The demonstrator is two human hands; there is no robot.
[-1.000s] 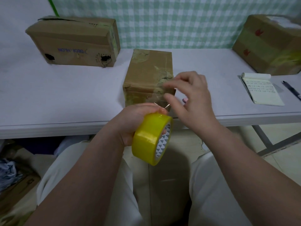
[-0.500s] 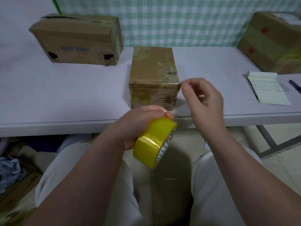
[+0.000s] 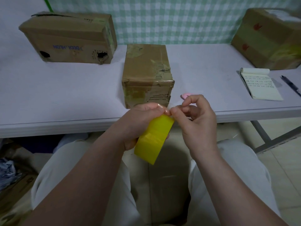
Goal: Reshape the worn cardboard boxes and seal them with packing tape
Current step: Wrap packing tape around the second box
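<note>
Here, tape roll (image 3: pixel 154 138): yellow, glossy, seen edge-on over our lap, just below the desk's front edge.
Left grip (image 3: pixel 140 123): curled round the roll, thumb at its top rim.
Right grip (image 3: pixel 197 121): we pinch thumb and forefinger at that same rim.
Middle box (image 3: pixel 146 74): worn brown, crinkled old tape, closed, near the desk front.
Left box (image 3: pixel 70 36): torn holes, farther back.
Right box (image 3: pixel 267 38): far right.
Desk (image 3: pixel 65 95): pale; notepad (image 3: pixel 260 85), pen (image 3: pixel 291 85).
Room: green checked cloth (image 3: pixel 171 18) behind.
</note>
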